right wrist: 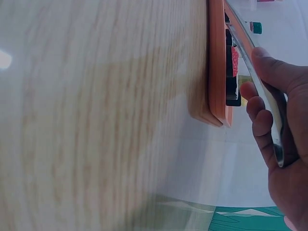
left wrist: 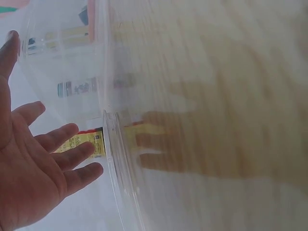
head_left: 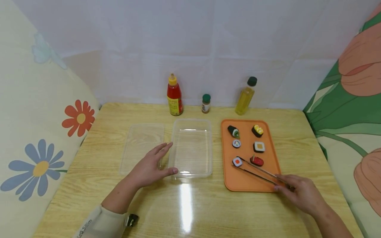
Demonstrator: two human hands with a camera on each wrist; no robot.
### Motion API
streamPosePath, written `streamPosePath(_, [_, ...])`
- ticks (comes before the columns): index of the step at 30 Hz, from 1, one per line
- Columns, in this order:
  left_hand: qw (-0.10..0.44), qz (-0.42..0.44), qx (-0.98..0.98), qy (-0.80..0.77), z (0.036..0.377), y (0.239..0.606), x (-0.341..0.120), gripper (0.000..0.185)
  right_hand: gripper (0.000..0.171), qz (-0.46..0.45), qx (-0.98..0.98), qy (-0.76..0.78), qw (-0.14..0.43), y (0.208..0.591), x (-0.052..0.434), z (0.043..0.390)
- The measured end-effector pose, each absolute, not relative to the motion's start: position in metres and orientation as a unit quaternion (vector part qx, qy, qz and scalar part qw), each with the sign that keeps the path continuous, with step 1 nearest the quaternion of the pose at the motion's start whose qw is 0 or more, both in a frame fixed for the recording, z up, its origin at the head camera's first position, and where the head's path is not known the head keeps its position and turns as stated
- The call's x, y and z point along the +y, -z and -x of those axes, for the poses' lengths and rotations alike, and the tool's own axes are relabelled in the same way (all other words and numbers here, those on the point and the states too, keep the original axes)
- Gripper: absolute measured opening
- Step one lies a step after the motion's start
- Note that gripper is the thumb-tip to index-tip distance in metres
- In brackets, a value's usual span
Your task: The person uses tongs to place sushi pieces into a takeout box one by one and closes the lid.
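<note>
Tongs point(right wrist: 255, 67) blurred, tips hidden — sushi point(right wrist: 233, 65) edge-on

Open left hand point(left wrist: 29, 168), clear container point(left wrist: 113, 144) rim beside fingertips, wooden table point(left wrist: 231, 96)

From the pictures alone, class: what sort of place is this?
Probably a staged tabletop for play food: a wooden table draped round with cloth, toy sushi on an orange tray, and a ketchup bottle at the back.

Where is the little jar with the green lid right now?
In the head view, the small jar stands at the table's far edge, between the red sauce bottle and the yellow oil bottle.
</note>
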State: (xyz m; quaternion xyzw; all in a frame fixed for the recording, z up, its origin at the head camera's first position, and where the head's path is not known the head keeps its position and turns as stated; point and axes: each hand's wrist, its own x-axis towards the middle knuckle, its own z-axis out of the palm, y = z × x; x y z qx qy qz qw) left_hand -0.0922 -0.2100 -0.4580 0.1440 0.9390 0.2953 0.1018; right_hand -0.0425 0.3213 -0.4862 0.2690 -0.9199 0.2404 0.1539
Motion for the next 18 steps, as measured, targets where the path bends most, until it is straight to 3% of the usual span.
streamPosePath(18, [0.112, -0.139, 0.937, -0.302, 0.093, 0.46, -0.211, 0.106, 0.04, -0.301, -0.901, -0.267, 0.162, 0.477, 0.319, 0.054])
